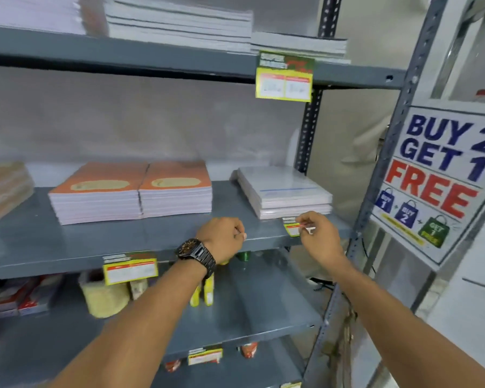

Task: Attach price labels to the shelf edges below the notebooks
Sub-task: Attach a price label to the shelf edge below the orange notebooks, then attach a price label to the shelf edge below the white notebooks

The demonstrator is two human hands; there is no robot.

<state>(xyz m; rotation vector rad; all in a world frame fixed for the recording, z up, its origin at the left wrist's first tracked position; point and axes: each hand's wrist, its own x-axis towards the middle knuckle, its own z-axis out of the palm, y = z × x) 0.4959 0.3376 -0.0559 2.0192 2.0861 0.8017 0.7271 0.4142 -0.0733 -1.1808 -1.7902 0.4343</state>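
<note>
1. Here right hand [317,233] pinches a price label [291,229] against the middle shelf's [67,256] front edge near its right corner, just below the white notebooks [286,191], likely to stick it there.
2. Left hand [221,238] curled closed beside it; contents unclear.
3. Label: small, yellow-bordered, red-and-white.
</note>
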